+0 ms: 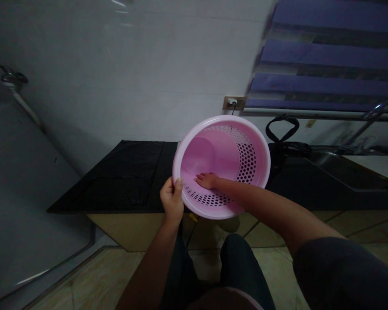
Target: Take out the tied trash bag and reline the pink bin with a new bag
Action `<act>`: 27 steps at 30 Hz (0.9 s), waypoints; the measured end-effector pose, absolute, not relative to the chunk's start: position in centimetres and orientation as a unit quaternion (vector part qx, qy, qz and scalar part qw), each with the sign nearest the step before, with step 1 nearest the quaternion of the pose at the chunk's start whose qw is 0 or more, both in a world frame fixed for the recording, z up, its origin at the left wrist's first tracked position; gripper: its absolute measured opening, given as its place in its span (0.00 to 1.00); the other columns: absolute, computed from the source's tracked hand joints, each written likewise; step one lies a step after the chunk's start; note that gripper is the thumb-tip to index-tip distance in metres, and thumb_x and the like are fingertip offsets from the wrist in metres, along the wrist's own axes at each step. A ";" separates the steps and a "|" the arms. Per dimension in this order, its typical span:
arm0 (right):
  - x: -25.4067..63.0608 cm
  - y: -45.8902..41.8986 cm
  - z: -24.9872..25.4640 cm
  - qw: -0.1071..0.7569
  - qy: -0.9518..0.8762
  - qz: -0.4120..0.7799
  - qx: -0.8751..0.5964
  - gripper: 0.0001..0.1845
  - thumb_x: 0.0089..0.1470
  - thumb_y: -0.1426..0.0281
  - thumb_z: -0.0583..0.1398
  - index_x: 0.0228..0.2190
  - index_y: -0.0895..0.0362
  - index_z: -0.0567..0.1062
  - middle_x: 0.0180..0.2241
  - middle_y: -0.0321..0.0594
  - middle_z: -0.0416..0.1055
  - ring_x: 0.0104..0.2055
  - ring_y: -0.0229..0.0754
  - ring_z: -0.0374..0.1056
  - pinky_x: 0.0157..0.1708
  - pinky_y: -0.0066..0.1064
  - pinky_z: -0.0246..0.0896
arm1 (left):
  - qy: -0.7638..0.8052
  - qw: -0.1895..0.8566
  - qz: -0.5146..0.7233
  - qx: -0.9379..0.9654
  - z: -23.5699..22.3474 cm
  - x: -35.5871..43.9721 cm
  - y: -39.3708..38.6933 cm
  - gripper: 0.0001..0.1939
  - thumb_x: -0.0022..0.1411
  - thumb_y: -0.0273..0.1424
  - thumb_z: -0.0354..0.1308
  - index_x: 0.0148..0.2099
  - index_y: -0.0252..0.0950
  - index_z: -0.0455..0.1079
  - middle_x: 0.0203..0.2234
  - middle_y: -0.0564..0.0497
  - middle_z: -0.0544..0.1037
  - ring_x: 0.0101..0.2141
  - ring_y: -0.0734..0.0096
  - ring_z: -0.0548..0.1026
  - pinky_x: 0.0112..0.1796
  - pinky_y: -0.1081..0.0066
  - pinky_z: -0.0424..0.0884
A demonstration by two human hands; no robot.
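A round pink plastic basket [245,142] with perforated walls is tilted with its opening toward me, in front of a black countertop. My left hand [172,199] grips its rim at the lower left, thumb over the edge. My right hand [207,180] reaches inside the basket, fingers stretched flat against the lower inner wall. Nothing shows inside the basket apart from my hand.
The black countertop [126,176] runs along a white tiled wall. A wall socket with a plug [234,103] sits above the basket. A black strap [283,129] and a metal sink with a tap [358,148] lie to the right. A large grey appliance [22,193] stands at the left.
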State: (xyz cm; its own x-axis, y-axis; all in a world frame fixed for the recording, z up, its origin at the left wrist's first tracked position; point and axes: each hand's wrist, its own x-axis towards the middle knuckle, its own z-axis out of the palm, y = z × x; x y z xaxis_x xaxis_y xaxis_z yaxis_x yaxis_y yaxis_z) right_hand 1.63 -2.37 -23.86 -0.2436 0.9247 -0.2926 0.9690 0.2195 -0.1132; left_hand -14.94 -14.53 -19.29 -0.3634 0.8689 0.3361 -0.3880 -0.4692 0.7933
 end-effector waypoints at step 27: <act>1.2 -3.5 -22.1 0.078 0.768 -0.153 0.618 0.38 0.62 0.51 0.38 0.63 0.59 0.59 0.62 0.48 0.55 0.63 0.50 0.55 0.62 0.41 0.51 | 0.286 0.475 0.742 0.376 -17.8 -15.0 -14.3 0.18 0.49 0.44 0.67 0.26 0.35 0.67 0.18 0.57 0.68 0.20 0.78 0.66 0.19 0.79 0.58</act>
State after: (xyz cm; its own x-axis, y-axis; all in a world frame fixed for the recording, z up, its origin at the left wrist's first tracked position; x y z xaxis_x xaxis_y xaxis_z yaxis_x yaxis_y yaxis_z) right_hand 1.17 -3.46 -22.10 -0.2252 0.9242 -0.3083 0.9718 0.1904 -0.1390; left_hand -15.01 -14.26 -17.76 -0.2658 0.9204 0.2866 -0.4898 -0.3851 0.7822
